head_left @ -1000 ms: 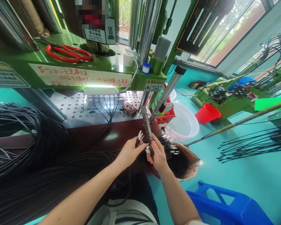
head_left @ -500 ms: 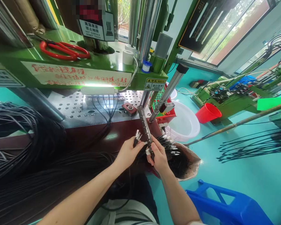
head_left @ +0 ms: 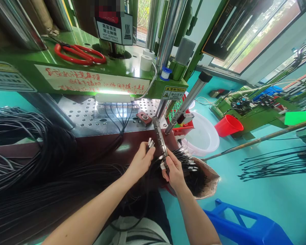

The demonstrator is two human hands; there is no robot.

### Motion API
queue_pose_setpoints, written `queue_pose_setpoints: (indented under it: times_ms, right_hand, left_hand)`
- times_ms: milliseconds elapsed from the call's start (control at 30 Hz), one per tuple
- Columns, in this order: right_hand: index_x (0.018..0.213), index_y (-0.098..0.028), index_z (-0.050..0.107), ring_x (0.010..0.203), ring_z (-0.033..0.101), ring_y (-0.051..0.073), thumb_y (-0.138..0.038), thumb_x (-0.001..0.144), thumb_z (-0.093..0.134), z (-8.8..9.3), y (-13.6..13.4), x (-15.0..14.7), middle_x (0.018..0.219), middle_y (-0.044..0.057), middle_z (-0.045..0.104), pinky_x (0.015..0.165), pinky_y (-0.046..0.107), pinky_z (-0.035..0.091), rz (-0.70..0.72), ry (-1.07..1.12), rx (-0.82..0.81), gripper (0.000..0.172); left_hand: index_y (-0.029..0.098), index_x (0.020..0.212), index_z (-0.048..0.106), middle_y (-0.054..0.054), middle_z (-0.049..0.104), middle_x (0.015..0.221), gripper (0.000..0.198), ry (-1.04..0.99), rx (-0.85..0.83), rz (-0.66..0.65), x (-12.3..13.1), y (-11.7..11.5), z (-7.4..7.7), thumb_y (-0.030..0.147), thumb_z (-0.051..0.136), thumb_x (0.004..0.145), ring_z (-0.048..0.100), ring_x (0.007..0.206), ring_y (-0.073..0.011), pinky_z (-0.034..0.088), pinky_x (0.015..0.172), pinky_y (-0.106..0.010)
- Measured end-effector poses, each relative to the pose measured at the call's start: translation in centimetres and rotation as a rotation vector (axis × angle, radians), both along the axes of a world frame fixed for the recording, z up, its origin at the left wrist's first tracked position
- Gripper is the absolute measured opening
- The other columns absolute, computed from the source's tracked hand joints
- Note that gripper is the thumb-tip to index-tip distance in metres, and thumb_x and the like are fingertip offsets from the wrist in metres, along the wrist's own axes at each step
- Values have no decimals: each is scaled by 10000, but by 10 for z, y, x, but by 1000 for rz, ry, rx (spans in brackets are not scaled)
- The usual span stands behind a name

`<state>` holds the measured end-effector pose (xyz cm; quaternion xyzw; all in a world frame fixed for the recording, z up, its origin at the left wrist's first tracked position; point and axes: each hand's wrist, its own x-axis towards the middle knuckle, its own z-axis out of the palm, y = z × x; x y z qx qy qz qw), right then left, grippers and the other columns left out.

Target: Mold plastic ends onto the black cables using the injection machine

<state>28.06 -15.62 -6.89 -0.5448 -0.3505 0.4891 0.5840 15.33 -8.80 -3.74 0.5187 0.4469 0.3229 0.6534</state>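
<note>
My left hand [head_left: 139, 164] is closed around several black cables, whose silver metal ends [head_left: 150, 143] stick out above the fingers. Beside it, my right hand [head_left: 175, 172] grips the lower end of a long, narrow metal bar [head_left: 159, 133] with small fittings along it. The bar slants up and away, its far end near the press table's edge. A silver connector [head_left: 163, 165] shows at the bar's lower end by my right fingers. A small gap separates my left hand from the bar.
A green press [head_left: 142, 80] stands ahead, with red-handled scissors [head_left: 79, 54] on it. Several cables run from its perforated plate [head_left: 84, 114]. Coiled black cables [head_left: 28, 143] lie left. Right are a sack [head_left: 214, 180] of cables, a white tub [head_left: 206, 136] and a blue stool [head_left: 255, 221].
My left hand has drawn slightly away from the bar, its fingers now higher around the cable ends. My right hand keeps its hold on the bar. The view has shifted slightly.
</note>
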Motion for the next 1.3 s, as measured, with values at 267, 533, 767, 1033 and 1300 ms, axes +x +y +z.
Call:
queue_pose_setpoints:
  times_ms: [267, 533, 767, 1033, 1300]
  right_hand:
    - [1266, -196, 487, 270, 332, 30, -379, 852, 500, -1, -1, 2, 455, -75, 452, 259, 150, 235, 13, 24, 25, 452]
    - [1293, -209, 461, 294, 333, 21, -400, 853, 490, 4, -2, 0, 485, -65, 461, 271, 140, 243, 53, -114, -9, 481]
    - [1274, -200, 482, 297, 312, 20, -405, 846, 501, 3, -1, -2, 493, -67, 450, 264, 143, 239, 41, -103, -2, 475]
    - [1266, -215, 489, 294, 336, 21, -382, 851, 498, 3, -2, 5, 540, -52, 491, 269, 153, 233, 74, -38, -17, 448]
    - [1254, -228, 504, 289, 334, 4, -361, 861, 487, 5, -1, 11, 628, -18, 548, 269, 148, 196, 172, -71, -7, 416]
  left_hand:
    - [194, 678, 415, 131, 243, 383, 258, -85, -228, -138, -3, 8, 3, 398, 569, 706, 171, 312, -20, 125, 298, -146]
    - [191, 648, 419, 133, 238, 356, 263, -87, -235, -134, -4, 7, 2, 396, 580, 684, 157, 307, -22, 119, 308, -158]
    - [160, 691, 532, 50, 436, 471, 291, 7, 110, -1, -8, 4, -3, 423, 463, 794, 390, 427, -76, 310, 427, -201]
    - [207, 804, 413, 110, 342, 411, 211, -75, 94, 127, -13, 5, -1, 413, 393, 846, 297, 363, -64, 247, 394, -178]
    - [169, 645, 472, 109, 288, 334, 261, -146, -177, -82, -14, 13, 0, 404, 555, 722, 182, 324, -30, 125, 358, -179]
